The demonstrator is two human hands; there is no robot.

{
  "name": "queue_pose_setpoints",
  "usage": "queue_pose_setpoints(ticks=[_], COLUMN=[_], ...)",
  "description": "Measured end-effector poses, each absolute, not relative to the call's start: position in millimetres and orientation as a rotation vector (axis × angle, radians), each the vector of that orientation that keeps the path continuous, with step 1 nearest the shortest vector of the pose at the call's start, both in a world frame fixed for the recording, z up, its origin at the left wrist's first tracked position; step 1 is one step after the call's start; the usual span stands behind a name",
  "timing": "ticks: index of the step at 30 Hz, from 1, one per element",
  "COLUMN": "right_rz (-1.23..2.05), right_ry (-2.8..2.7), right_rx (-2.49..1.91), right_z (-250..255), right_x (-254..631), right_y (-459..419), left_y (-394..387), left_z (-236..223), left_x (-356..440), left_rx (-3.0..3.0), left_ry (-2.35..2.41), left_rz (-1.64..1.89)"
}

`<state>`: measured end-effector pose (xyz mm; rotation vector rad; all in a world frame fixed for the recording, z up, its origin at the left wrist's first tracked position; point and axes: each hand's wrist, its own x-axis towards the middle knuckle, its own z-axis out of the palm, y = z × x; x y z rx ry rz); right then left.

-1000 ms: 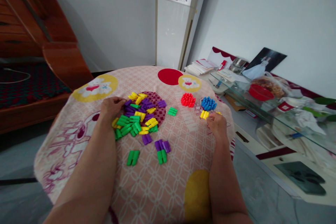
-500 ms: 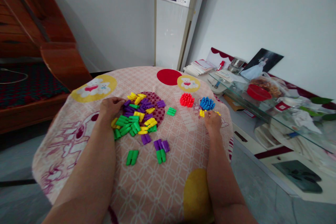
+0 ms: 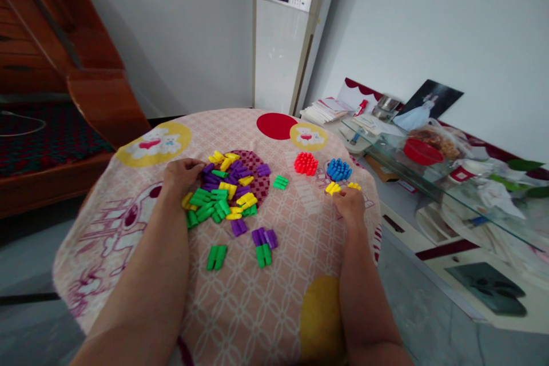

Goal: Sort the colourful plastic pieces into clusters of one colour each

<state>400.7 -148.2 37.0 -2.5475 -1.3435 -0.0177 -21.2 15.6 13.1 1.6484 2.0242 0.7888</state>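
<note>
Head view: blue cluster [image 3: 339, 170] of knobbly plastic pieces taken as landmark on the cloth-covered worktop [image 3: 261, 311]. Just on its near side, a small yellow piece [image 3: 333, 189], bright, glossy, ribbed into short parallel rods. Right hand [image 3: 349, 203] at its near edge, fingers bunched close; cannot tell whether they grip it. Second yellow piece [image 3: 354, 186] just beyond the knuckles, near and right of the cluster. Red cluster [image 3: 306, 164] left of the blue one. Well left of it, left hand [image 3: 183, 176] beside the mixed pile [image 3: 212, 197] of purple, green, yellow; fingers curled, hold unclear.
</note>
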Motion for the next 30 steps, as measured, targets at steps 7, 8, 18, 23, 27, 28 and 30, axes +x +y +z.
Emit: queue_pose_setpoints(ticks=[7, 8, 18, 23, 27, 28, 30], right_rz=[-0.017, -0.054, -0.079, -0.062, -0.023, 0.003, 0.064], right_ry=[-1.305, -1.273, -1.238, -1.248, -1.3, -1.313, -1.357], right_rx=[-2.537, -2.528, -2.554, -2.515, -2.517, -2.522, -2.509], right_z=[36, 36, 33, 33, 36, 36, 33], right_x=[402, 402, 391, 392, 393, 395, 401], right_y=[-146, -144, -124, -128, -137, -141, -147], left_y=[8, 6, 10, 10, 8, 8, 8], left_z=[23, 24, 22, 24, 24, 23, 22], left_x=[-15, -14, -17, -17, -17, -17, -17], left_rx=[1.597, 1.59, 1.599, 1.646, 1.604, 1.597, 1.597], left_ry=[2.007, 2.007, 2.037, 2.067, 2.023, 2.008, 2.001], left_rz=[0.812, 0.811, 0.765, 0.711, 0.745, 0.759, 0.775])
